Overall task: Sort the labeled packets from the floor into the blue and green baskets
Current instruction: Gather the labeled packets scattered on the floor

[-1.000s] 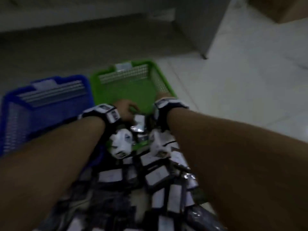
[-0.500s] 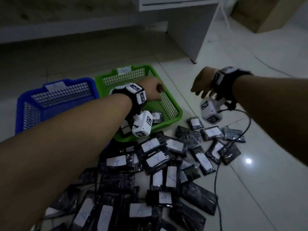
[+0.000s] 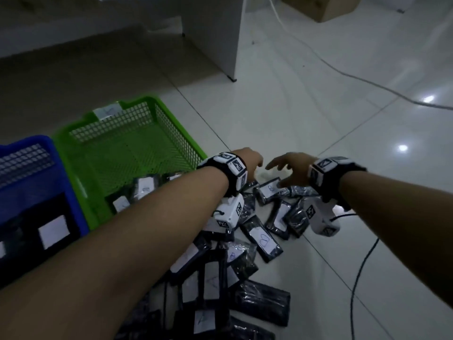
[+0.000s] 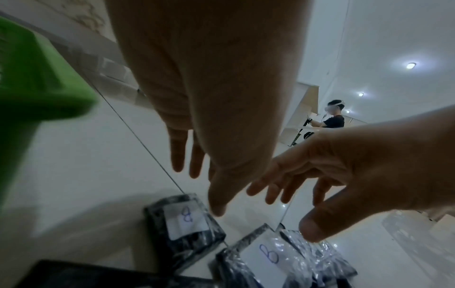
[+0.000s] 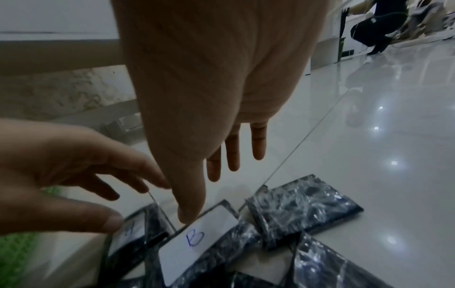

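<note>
Several black packets with white labels lie heaped on the tiled floor. A green basket and a blue basket stand at the left, each with a few packets in its near end. My left hand and right hand hover close together over the far end of the heap, fingers spread, holding nothing. Below the right hand lies a packet marked B. In the right wrist view the right hand has its thumb tip just at that packet's label. A second B packet sits under the left hand.
A white cabinet panel stands on the floor behind the baskets, a cardboard box farther back. A white cable crosses the far tiles and a black cable trails from my right wrist. Another person works far off.
My left hand has come away from over the green basket and my right hand has dropped from the right. Both now meet low over the far packets.
</note>
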